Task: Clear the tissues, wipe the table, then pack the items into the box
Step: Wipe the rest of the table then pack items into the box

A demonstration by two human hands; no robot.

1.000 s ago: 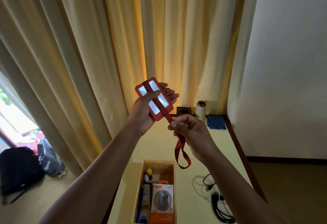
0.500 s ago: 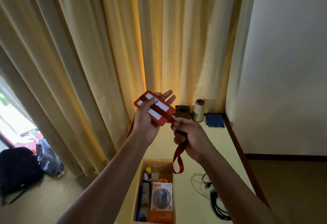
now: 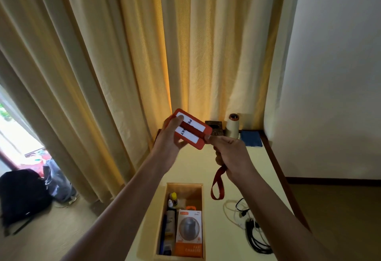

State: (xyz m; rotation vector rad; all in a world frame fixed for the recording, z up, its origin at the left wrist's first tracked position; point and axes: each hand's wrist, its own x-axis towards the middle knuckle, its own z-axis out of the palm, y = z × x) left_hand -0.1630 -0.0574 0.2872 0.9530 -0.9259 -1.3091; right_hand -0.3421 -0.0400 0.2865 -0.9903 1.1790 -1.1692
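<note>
The tag (image 3: 193,131) has been brought lower and turned flatter than it was a moment ago. It is now seen in the middle of the frame, held up in the air over the table (image 3: 257,178). It is gripped by the left hand (image 3: 169,143), with the thumb pressed on its front. The strap (image 3: 217,184) is laid along the front of the tag. At the tag's right end it is pinched by the right hand (image 3: 233,153), whose fingers are curled round it. A loop of strap is left hanging under that hand.

The box (image 3: 184,184) is seen at the bottom middle of the frame, open, with a pack (image 3: 189,231) and some bottles laid in it. Cables (image 3: 253,234) are left on the table at the lower right, near the box.

The strap is probably being wound round the tag so it can be packed. To do it well, the strap should be kept tight and flat and held down by the thumb. The loose loop should be tucked in before the tag is put in the box.
</note>
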